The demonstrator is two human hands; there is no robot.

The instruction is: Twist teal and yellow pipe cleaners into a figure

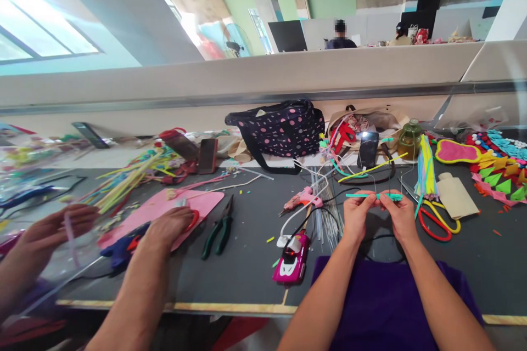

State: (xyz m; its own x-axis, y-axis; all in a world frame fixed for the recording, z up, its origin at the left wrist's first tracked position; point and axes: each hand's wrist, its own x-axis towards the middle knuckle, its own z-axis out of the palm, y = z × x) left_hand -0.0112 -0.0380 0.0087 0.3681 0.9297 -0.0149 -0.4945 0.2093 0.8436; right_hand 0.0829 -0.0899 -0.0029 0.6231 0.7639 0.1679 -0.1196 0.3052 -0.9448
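In the head view, my left hand (359,216) pinches a turquoise fuzzy pipe cleaner (354,195) close to its middle. The fingers of my right hand (398,218) are closed on the same piece, just to the right, and the two hands nearly touch. Its left end sticks out past my left fingers, and a short, thicker-looking bit shows above my right fingers. Thin wires rise behind both hands. A yellow pipe cleaner (373,167) lies beyond them. Scissors with red and yellow handles (438,222) rest beside my right hand, near a bundle of pastel pipe cleaners (426,170).
Left of me, a co-worker's hands (168,227) work over a pink sheet (206,204). Between us lie green-handled pliers (220,230), a pink glue gun (302,199), clear glue sticks (323,219) and a magenta power strip (293,263) with cords. A dotted bag (284,129) stands behind.
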